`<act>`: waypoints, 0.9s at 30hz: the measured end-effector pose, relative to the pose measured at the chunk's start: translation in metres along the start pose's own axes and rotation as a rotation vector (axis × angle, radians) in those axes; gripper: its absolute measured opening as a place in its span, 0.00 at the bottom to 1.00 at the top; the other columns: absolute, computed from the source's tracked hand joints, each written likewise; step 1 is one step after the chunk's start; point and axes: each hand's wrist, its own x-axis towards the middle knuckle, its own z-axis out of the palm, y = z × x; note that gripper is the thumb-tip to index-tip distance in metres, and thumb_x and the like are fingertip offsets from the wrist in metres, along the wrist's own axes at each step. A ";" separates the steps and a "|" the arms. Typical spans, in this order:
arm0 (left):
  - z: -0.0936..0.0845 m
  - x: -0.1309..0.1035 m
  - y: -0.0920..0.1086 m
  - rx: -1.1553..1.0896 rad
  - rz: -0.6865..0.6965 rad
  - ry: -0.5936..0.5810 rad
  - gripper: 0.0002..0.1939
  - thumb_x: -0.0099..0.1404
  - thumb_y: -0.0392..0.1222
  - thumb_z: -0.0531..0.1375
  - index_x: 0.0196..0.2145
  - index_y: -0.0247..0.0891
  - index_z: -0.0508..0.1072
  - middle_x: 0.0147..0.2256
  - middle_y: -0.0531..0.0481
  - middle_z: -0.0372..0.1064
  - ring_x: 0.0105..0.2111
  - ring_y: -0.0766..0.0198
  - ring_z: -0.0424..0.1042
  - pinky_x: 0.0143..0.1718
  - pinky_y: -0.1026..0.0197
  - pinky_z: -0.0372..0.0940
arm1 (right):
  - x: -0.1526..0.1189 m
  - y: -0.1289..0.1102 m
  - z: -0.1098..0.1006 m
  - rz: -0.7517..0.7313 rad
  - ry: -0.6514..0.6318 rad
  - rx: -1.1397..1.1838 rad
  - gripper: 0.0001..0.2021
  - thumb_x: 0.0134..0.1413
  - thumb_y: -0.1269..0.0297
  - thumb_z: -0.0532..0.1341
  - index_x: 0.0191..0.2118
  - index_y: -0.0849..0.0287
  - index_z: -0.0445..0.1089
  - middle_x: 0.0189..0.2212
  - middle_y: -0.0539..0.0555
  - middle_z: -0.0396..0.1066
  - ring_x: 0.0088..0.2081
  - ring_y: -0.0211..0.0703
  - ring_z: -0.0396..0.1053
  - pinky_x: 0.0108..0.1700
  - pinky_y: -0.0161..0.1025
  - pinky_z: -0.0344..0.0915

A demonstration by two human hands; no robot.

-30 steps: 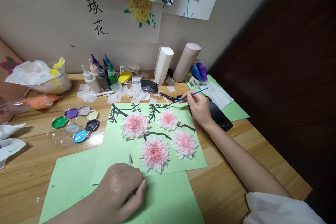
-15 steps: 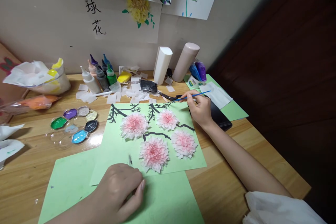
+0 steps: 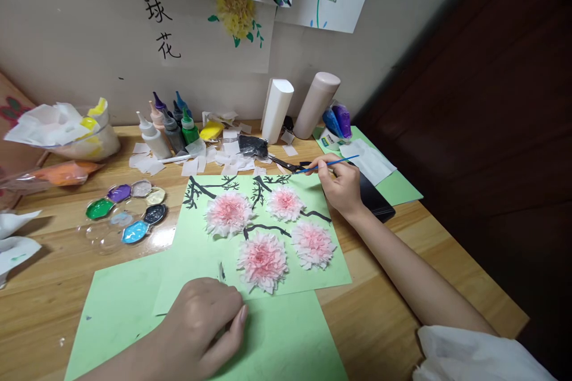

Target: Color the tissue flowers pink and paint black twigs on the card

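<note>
My right hand (image 3: 339, 183) pinches a thin blue paintbrush (image 3: 333, 162), its tip down at the upper right edge of a light green sheet (image 3: 196, 274). Black painted branches (image 3: 268, 227) run over this sheet, with fine twigs along its top. Several pink-and-white ruffled paper flowers (image 3: 263, 262) sit on it. At the sheet's lower left, my left hand (image 3: 208, 324) rests as a loose fist, fingers curled under and nothing seen in them. A second green sheet (image 3: 286, 339) lies beneath. Whether the bristles touch the paper is hard to tell.
A paint palette (image 3: 99, 209) lies left. Behind are squeeze bottles (image 3: 154, 137), paper scraps (image 3: 232, 161), scissors (image 3: 290, 164), a white bottle (image 3: 277, 112) and a pinkish cylinder (image 3: 317, 106). A black flat object (image 3: 375, 197) lies beside my right wrist. The table edge (image 3: 473, 268) runs along the right.
The brush tip has shifted very slightly left along the sheet's top edge, with a small move of my right hand. My left hand stays where it was.
</note>
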 end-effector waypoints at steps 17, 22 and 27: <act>-0.001 0.001 0.002 0.011 -0.006 -0.001 0.13 0.61 0.28 0.47 0.21 0.39 0.54 0.16 0.56 0.53 0.16 0.68 0.50 0.19 0.62 0.46 | -0.001 0.000 -0.001 0.131 0.022 0.092 0.11 0.59 0.63 0.51 0.30 0.57 0.68 0.28 0.52 0.71 0.33 0.42 0.71 0.39 0.40 0.66; 0.002 0.001 0.004 0.005 -0.021 0.013 0.13 0.61 0.30 0.46 0.20 0.39 0.54 0.15 0.56 0.54 0.14 0.69 0.51 0.19 0.61 0.46 | 0.000 -0.026 -0.001 0.210 0.082 0.312 0.11 0.60 0.60 0.50 0.36 0.56 0.67 0.35 0.52 0.69 0.32 0.40 0.71 0.36 0.39 0.66; 0.007 0.000 0.004 0.000 0.024 0.082 0.13 0.60 0.33 0.46 0.18 0.39 0.54 0.13 0.56 0.56 0.13 0.70 0.54 0.17 0.62 0.47 | 0.017 -0.090 0.011 0.060 -0.265 0.342 0.12 0.61 0.61 0.50 0.38 0.56 0.69 0.36 0.53 0.70 0.39 0.42 0.68 0.42 0.39 0.63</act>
